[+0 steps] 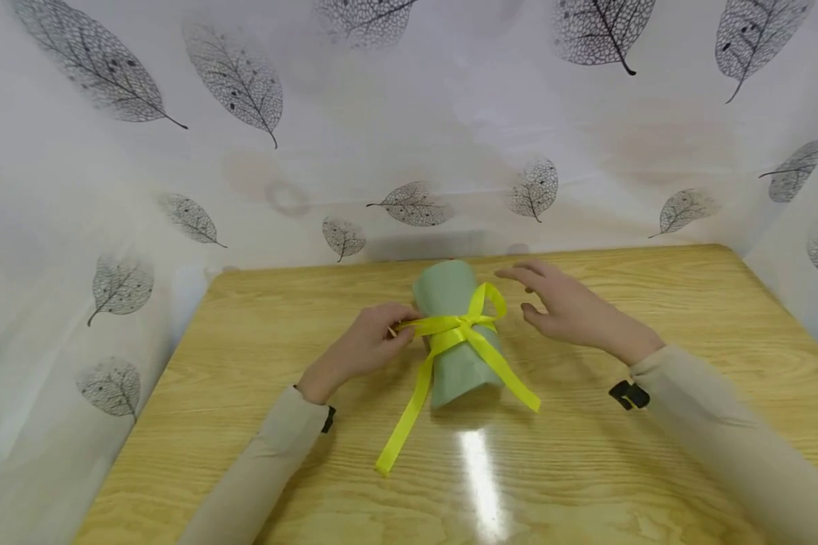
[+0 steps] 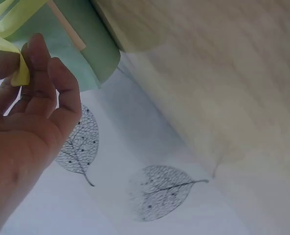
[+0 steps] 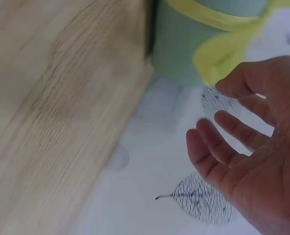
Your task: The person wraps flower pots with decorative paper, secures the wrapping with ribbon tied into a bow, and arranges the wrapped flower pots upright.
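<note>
A pale green paper roll (image 1: 447,291), flared at both ends, lies on the wooden table with a yellow ribbon (image 1: 419,401) tied round its middle. The ribbon forms a bow on top, and two long tails spread toward the near side. At the roll's left, my left hand (image 1: 368,342) pinches the left loop between thumb and fingers; the left wrist view shows the yellow ribbon (image 2: 21,73) caught there. My right hand (image 1: 560,306) hovers just right of the roll, fingers loosely spread and holding nothing. In the right wrist view its thumb is near the right loop (image 3: 223,56).
The wooden table (image 1: 654,439) reaches back to a pale leaf-printed curtain (image 1: 463,136), which also hangs along both sides. A bright light reflection lies on the tabletop in front of the roll. Black straps (image 1: 630,394) circle the wrists.
</note>
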A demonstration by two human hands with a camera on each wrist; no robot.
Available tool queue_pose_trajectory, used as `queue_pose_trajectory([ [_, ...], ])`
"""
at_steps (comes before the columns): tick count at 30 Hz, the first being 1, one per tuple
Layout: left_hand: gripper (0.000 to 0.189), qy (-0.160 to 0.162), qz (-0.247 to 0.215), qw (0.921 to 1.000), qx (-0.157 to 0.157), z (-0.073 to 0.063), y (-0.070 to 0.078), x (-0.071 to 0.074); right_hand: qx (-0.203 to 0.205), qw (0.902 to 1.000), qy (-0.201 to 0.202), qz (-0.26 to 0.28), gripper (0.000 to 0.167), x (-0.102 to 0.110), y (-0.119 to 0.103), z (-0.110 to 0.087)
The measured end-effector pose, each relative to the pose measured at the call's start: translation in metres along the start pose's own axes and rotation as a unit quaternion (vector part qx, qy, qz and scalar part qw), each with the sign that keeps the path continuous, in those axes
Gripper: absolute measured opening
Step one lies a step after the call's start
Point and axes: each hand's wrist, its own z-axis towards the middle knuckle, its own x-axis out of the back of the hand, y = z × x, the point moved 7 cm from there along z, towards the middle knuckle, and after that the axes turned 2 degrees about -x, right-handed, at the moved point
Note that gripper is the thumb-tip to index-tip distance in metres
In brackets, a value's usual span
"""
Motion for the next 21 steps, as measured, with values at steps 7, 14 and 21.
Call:
queue_pose_trajectory([
  [7,0.023,-0.026,0.109,0.9935,-0.016,0.003,0.011,0.0,0.053,0.9891,-0.024,-0.135,0.041,-0.03,-0.014,0.027],
  [14,0.018,-0.058,0.163,0.985,-0.002,0.007,0.011,-0.008,0.07,0.9787,-0.014,-0.192,0.017,-0.038,-0.014,0.028],
  [21,0.021,-0.085,0.179,0.98,-0.021,0.006,0.01,-0.017,0.074,0.9777,-0.04,-0.193,0.018,-0.044,-0.003,0.019],
])
